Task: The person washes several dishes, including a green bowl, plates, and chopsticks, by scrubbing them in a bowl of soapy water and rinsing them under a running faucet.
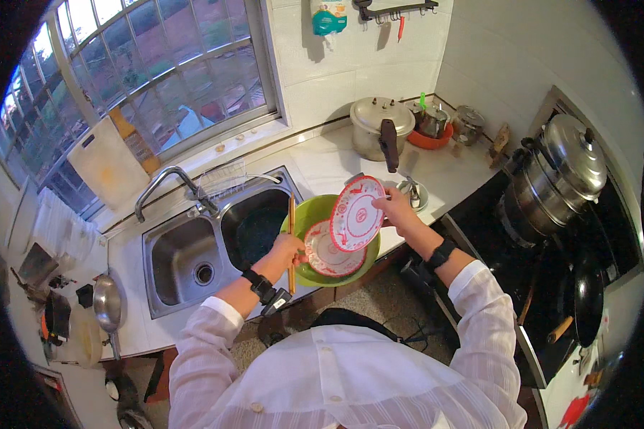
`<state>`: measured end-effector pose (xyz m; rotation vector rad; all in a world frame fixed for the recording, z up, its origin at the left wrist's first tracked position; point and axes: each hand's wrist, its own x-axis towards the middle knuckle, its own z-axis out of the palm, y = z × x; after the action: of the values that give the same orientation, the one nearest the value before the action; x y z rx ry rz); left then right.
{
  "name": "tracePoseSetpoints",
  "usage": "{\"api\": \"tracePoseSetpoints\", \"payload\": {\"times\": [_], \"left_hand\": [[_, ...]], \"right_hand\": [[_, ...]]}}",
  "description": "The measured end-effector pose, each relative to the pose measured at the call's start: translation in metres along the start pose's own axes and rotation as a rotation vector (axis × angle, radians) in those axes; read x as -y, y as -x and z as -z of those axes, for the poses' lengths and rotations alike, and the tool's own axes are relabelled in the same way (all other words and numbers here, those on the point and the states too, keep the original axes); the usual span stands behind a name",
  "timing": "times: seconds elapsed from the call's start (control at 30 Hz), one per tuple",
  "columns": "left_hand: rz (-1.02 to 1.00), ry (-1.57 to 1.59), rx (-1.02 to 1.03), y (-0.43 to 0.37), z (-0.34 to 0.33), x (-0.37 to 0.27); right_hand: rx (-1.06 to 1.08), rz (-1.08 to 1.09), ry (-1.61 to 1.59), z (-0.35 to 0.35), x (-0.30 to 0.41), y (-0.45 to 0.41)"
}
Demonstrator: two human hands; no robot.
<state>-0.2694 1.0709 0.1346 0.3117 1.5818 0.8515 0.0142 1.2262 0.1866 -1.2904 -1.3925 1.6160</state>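
In my right hand (398, 210) is a white plate with a red patterned rim (357, 213), gripped at its right edge and tilted over a green basin (324, 206). A second red-patterned plate (333, 257) lies inside the basin, partly covered by the held one. My left hand (288, 251) is closed around wooden chopsticks (292, 214) at the basin's left side; they stand roughly lengthwise in the picture. The basin rests on the white counter, beside the right bowl of a steel double sink (257, 225).
Behind the basin stands a pressure cooker (381, 128); a small bowl with utensils (413, 195) is right of it. A steamer pot (555, 171) and a black wok (588, 300) are at the stove. The faucet (177, 171) arches over the sink. A steel pan (107, 303) lies far left.
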Motion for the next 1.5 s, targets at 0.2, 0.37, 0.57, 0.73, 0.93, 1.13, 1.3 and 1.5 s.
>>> {"api": "tracePoseSetpoints", "payload": {"times": [0.2,0.37,0.57,0.73,0.93,1.13,1.3,1.5], "left_hand": [[-0.126,0.277,0.183,0.06,-0.003,-0.039],[-0.18,0.489,0.138,0.06,-0.019,-0.05],[-0.165,0.511,0.08,0.027,-0.001,-0.027],[-0.257,0.394,0.119,0.045,0.006,-0.008],[-0.385,0.07,0.275,0.073,-0.008,-0.001],[-0.601,0.221,0.272,0.074,0.004,0.008],[-0.517,0.439,0.388,0.071,0.025,0.013],[-0.719,0.383,0.369,0.068,0.049,0.02]], "right_hand": [[-0.004,0.484,0.497,-0.062,-0.003,0.003],[0.054,0.818,0.837,-0.112,0.009,0.049],[0.353,0.73,1.073,-0.13,-0.003,0.076],[0.306,1.044,0.675,-0.143,-0.032,0.063],[0.24,0.725,0.537,-0.152,-0.034,-0.011],[0.521,-0.028,-0.105,-0.133,-0.059,-0.048],[0.214,-0.175,-0.487,-0.148,-0.079,-0.024],[-0.098,0.159,-0.076,-0.123,-0.036,-0.006]]}}
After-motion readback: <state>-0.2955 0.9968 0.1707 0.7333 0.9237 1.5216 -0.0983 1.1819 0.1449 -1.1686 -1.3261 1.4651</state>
